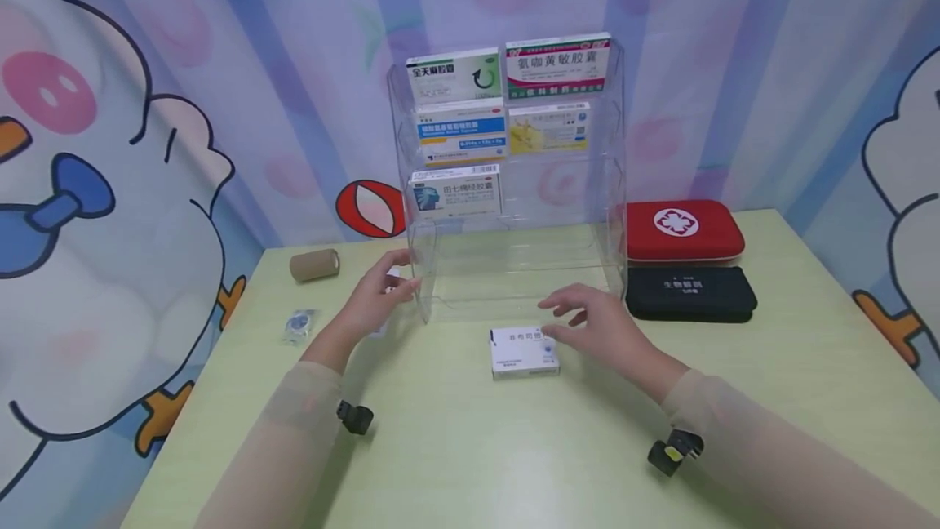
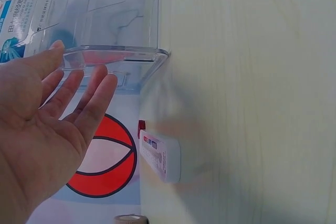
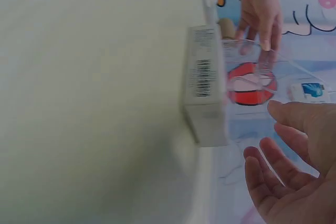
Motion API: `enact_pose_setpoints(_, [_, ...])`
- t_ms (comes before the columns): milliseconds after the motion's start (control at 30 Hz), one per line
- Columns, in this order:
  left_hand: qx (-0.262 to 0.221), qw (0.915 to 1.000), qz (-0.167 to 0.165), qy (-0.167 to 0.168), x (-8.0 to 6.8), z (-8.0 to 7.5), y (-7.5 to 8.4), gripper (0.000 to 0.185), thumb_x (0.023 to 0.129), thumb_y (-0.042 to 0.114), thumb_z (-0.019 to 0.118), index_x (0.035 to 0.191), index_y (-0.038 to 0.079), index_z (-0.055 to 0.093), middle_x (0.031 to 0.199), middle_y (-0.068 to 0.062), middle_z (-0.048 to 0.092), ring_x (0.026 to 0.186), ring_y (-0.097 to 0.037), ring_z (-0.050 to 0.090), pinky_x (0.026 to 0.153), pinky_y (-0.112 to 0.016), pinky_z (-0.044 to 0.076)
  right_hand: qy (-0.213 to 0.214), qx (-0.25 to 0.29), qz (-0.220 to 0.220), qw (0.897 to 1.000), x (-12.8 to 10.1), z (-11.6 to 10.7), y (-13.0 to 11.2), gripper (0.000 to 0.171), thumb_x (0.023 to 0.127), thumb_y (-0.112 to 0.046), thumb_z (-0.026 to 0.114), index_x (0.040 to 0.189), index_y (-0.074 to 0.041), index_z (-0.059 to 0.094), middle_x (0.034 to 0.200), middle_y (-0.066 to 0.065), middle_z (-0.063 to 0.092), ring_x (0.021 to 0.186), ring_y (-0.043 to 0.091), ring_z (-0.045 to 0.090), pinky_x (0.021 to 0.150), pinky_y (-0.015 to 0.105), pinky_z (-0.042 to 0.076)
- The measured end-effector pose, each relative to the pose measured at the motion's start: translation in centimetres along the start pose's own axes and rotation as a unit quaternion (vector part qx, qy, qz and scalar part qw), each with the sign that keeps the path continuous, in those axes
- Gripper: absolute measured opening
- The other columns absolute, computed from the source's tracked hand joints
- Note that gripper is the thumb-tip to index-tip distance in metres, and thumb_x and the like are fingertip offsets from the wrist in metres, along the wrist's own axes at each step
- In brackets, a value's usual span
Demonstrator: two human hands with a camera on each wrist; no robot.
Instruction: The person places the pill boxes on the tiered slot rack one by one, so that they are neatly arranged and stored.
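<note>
A: Left hand (image 1: 378, 294)?
B: Fingers straight and spread, holding nothing. It sits at the left front corner of the clear acrylic rack (image 1: 514, 186); the left wrist view has the fingertips (image 2: 100, 85) right by the rack's edge, can't tell if they touch.

A: Right hand (image 1: 598, 325)?
B: Also relaxed, fingers loosely extended, nothing gripped. It hovers just above the right end of the white medicine box (image 1: 524, 352); contact unclear.

A: Where's that box?
B: Flat on the green surface (image 1: 514, 447), just in front of the rack's bottom tier, between the two hands.

A: Rack contents?
B: Five medicine boxes upright: two on the top tier, two on the next, one on the left of the third. Bottom tier holds no box.

A: Rest?
B: Small white box (image 2: 161, 156) on the surface near the left hand. Tan bandage roll (image 1: 314, 264) and a small wrapped item (image 1: 299, 324) further left. Red first-aid case (image 1: 683, 230) and black pouch (image 1: 690, 293) right of the rack, just beside each other.
</note>
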State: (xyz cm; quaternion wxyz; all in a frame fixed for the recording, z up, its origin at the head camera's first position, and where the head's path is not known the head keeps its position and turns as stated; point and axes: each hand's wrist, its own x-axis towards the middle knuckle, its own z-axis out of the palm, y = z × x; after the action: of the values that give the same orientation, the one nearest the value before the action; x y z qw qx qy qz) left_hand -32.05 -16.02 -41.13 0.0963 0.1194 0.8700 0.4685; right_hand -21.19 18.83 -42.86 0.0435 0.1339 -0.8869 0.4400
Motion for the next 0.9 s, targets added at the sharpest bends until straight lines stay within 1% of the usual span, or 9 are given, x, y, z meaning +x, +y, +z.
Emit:
enact_pose_setpoints(133, [-0.003,1.0000,0.006,0.002,0.0,0.1,-0.2,0.055,0.103,0.027,0.065,0.154,0.023,0.041,0.154,-0.006,0.042,0.123,-0.030,0.059,0.106,-0.048,0.055,-0.019,0.017,0.015,1.000,-1.2,0.5,1.6,0.035,0.087,-0.010,0.082,0.121,-0.005,0.074,0.126,0.013,0.070,0.108,0.030,0.072,0.088,0.040,0.063])
enact_pose_setpoints(233, [-0.002,1.0000,0.005,0.003,0.0,0.1,-0.2,0.056,0.103,0.028,0.065,0.153,0.024,0.041,0.154,-0.005,0.042,0.123,-0.030,0.059,0.105,-0.049,0.055,-0.037,0.025,0.027,0.999,-1.5,0.7,2.3,0.043,0.086,-0.012,0.085,0.126,-0.005,0.071,0.129,0.015,0.069,0.109,0.029,0.070,0.091,0.041,0.062])
enact_pose_setpoints(400, [-0.002,1.0000,-0.001,0.003,-0.1,0.2,-0.1,0.055,0.103,0.029,0.064,0.153,0.027,0.041,0.156,-0.005,0.042,0.124,-0.030,0.059,0.106,-0.048,0.055,-0.080,0.012,0.055,0.995,-1.4,0.9,2.9,0.060,0.084,-0.022,0.087,0.138,-0.008,0.064,0.132,0.010,0.068,0.112,0.025,0.067,0.095,0.042,0.060])
enact_pose_setpoints(533, [-0.002,1.0000,-0.001,0.000,0.0,0.3,0.0,0.054,0.104,0.027,0.063,0.153,0.026,0.041,0.157,-0.007,0.041,0.125,-0.031,0.059,0.107,-0.049,0.055,-0.102,0.000,0.063,0.993,-1.1,0.7,3.0,0.062,0.083,-0.025,0.088,0.139,-0.009,0.064,0.128,0.007,0.070,0.110,0.022,0.067,0.094,0.041,0.059])
enact_pose_setpoints(667, [-0.002,1.0000,-0.005,0.002,-0.1,0.3,0.0,0.053,0.104,0.028,0.064,0.153,0.027,0.042,0.156,-0.005,0.041,0.125,-0.030,0.058,0.107,-0.049,0.054,-0.098,0.011,0.064,0.993,-1.2,0.7,2.7,0.058,0.081,-0.022,0.090,0.133,-0.010,0.067,0.124,0.008,0.071,0.107,0.022,0.068,0.093,0.040,0.060])
enact_pose_setpoints(800, [-0.001,1.0000,-0.004,0.004,-0.1,0.3,0.0,0.053,0.104,0.029,0.064,0.152,0.027,0.042,0.155,-0.004,0.042,0.125,-0.029,0.058,0.107,-0.049,0.054,-0.077,0.033,0.070,0.994,-1.6,0.9,2.0,0.055,0.079,-0.015,0.091,0.128,-0.011,0.067,0.124,0.010,0.071,0.107,0.024,0.071,0.091,0.039,0.062])
enact_pose_setpoints(900, [0.001,1.0000,-0.003,0.003,-0.2,0.2,-0.1,0.055,0.104,0.029,0.064,0.154,0.026,0.040,0.156,-0.004,0.041,0.125,-0.030,0.058,0.107,-0.049,0.054,-0.058,0.035,0.066,0.996,-1.8,0.8,1.6,0.048,0.080,-0.010,0.089,0.124,-0.012,0.068,0.121,0.009,0.073,0.104,0.023,0.073,0.089,0.038,0.063])
